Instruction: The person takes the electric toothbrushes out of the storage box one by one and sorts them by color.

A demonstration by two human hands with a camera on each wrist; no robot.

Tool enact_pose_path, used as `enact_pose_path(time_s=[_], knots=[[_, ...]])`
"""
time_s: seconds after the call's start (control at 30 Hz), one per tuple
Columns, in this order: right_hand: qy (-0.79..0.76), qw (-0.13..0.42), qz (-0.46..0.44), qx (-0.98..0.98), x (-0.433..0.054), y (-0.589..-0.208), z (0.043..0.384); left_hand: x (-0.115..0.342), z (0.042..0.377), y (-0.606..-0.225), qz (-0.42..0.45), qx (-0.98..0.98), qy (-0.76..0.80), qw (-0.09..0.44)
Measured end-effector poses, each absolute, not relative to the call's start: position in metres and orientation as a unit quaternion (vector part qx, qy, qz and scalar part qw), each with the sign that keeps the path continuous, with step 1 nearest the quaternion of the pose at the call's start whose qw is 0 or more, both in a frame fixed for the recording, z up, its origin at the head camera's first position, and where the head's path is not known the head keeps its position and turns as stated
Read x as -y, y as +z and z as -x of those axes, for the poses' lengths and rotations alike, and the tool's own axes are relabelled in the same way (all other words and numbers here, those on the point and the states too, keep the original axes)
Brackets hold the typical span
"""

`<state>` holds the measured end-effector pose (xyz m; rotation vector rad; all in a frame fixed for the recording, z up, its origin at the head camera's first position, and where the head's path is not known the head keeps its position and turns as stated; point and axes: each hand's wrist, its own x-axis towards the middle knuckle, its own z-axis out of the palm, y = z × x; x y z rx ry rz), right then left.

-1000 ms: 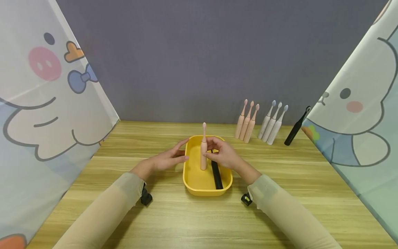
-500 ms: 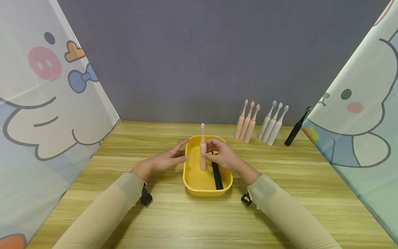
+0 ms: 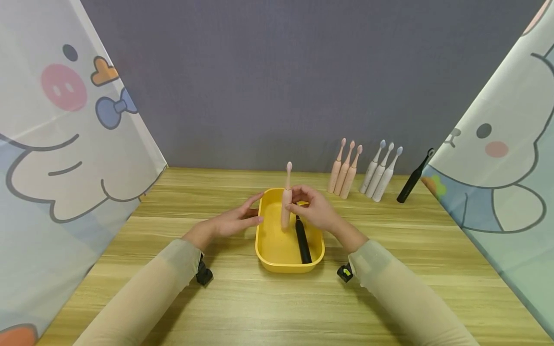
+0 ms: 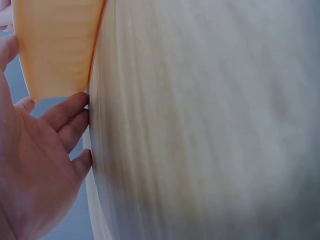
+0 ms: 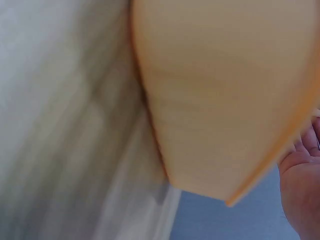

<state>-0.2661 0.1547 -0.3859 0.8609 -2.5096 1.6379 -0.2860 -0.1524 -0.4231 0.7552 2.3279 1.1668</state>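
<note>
My right hand [image 3: 315, 210] pinches a pink electric toothbrush [image 3: 286, 209] by its handle, brush head up, inside the outline of the yellow basin [image 3: 277, 265]. Whether its base touches the basin floor, I cannot tell. A black electric toothbrush [image 3: 303, 242] lies along the basin's right side, its upper end partly behind my right hand. With fingers extended, my left hand [image 3: 231, 222] touches the basin's left wall. The left wrist view shows those fingers against the outer side of the basin [image 4: 57, 50]. Only part of my right hand [image 5: 302, 185] appears in the right wrist view.
Several more toothbrushes stand at the back right: pink ones [image 3: 342, 175], white ones [image 3: 382, 178] and a black one [image 3: 410, 185]. A grey panel [image 3: 277, 86] rises behind the wooden table [image 3: 277, 307]. Cartoon-printed sheets [image 3: 73, 158] flank both sides.
My right hand has raised the pink toothbrush and shifted it slightly to the right, after a small shift left. More of the black toothbrush in the basin shows. My left hand stays put.
</note>
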Motion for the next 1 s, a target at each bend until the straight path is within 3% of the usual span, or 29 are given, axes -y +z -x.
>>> enact_pose_path(time_s=[0.4,1.0], knots=[[0.535,0.074,-0.256,0.801,-0.186,-0.357,0.266,0.154,0.286,-0.425,-0.273,-0.837,0.423,0.216],[0.577,0.131,-0.194,0.783,-0.247,-0.363,0.264,0.154,0.286,-0.425,-0.282,-0.831,0.431,0.211]])
